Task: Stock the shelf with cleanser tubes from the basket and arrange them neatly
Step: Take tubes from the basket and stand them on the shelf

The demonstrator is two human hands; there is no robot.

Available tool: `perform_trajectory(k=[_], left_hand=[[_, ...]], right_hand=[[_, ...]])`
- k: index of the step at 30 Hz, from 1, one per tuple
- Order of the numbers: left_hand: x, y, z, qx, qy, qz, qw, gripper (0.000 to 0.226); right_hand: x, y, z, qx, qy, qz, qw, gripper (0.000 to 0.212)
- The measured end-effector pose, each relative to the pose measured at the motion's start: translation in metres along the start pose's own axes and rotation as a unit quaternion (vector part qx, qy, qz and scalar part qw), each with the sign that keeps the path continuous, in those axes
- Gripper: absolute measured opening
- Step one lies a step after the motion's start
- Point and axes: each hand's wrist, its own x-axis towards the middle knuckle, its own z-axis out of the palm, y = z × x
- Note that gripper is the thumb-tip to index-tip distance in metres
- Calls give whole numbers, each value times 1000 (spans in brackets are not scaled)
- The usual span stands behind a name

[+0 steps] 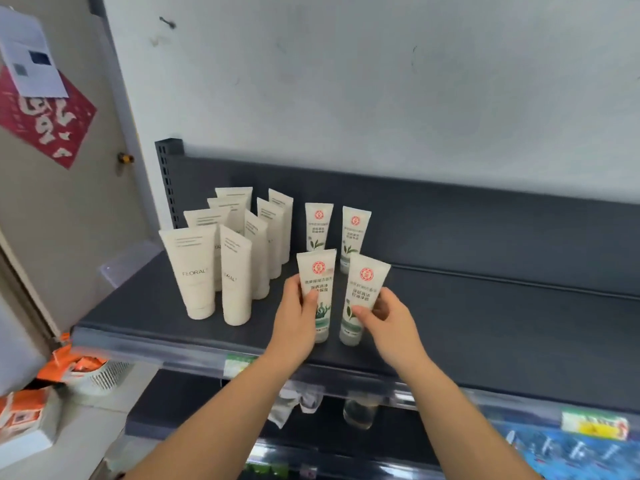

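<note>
We see a white slotted basket [100, 374] at lower left w/ orange packets [81, 363] in it; no tubes visible inside. On the dark shelf [485, 327], left side, approx nine cream tubes [194, 271] stand cap-down in rows; front two read "FLORAL". Right of them stand four white cleanser tubes w/ a red round logo, green leaf art and Chinese text too blurry for us to read. Two rear tubes [319, 226] stand apart at the back. Our left hand [298, 313] pinches the front-left tube [318, 294], thumb on its face, fingers behind. Our right hand [384, 315] pinches the front-right tube [360, 296], which tilts slightly right. Both forearms reach up from below, over the shelf edge.
</note>
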Motion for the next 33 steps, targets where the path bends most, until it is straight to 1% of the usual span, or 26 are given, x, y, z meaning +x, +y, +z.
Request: perform_trajectory(k=[3, 6, 12, 17, 24, 27, 28, 30, 32, 33], left_hand=[[22, -6, 1, 20, 7, 0, 1000, 29], [46, -15, -3, 49, -16, 8, 999, 32], [90, -24, 7, 39, -9, -4, 999, 31], [117, -30, 19, 44, -9, -8, 999, 31], [131, -32, 25, 39, -11, -9, 999, 33], [134, -34, 27, 34, -15, -22, 999, 34], [133, -38, 27, 37, -20, -35, 999, 35], [125, -48, 25, 63, -42, -69, 995, 40], [115, -55, 21, 102, -57, -92, 989, 51], [110, -55, 19, 113, -58, -105, 986, 58]], right_hand=[[16, 5, 2, -27, 3, -1, 1000, 26], [31, 9, 9, -51, 12, -10, 999, 29], [78, 11, 20, -71, 27, 4, 997, 36], [107, 12, 24, -83, 38, 14, 996, 34], [122, 14, 27, -91, 44, 32, 994, 34], [123, 11, 27, -93, 41, 47, 994, 35], [122, 12, 26, -99, 33, 59, 993, 37], [114, 17, 24, -120, 12, 93, 988, 52], [101, 24, 22, -142, 9, 123, 982, 69], [96, 26, 20, -151, 17, 130, 980, 74]])
